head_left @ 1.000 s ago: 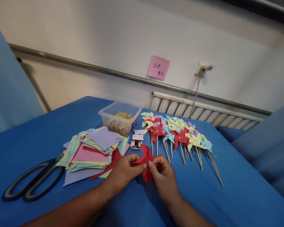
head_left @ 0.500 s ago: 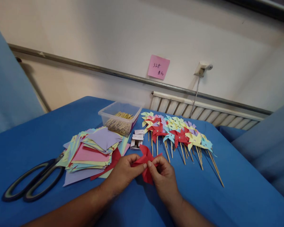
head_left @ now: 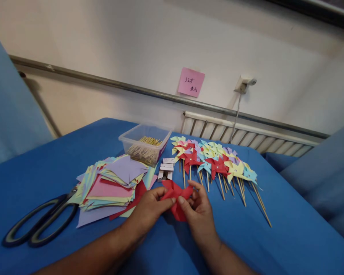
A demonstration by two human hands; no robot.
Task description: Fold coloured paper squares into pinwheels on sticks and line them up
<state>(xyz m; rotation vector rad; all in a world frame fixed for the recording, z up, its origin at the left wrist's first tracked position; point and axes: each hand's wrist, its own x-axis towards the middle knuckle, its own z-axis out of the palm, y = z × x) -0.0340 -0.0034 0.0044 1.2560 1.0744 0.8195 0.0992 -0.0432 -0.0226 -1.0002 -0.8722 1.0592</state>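
Between my two hands is a red paper pinwheel, its blades folded in toward the middle, with no stick visible on it. My left hand grips its left side, thumb pressed near the centre. On the other side my right hand pinches it, the thumb also at the centre and the index finger raised behind a blade. Part of the pinwheel is hidden by the thumbs. Just beyond it stands a small open white box, its contents too small to tell.
To the left lies a stack of coloured paper squares beside large scissors. Behind is a clear plastic tub of thin wooden sticks. Several finished pinwheels on sticks lie at right on the blue-covered table.
The red pinwheel has tilted and its top blade sits lower and flatter. My right index finger has lifted slightly away from it. Both hands remain in nearly the same place.
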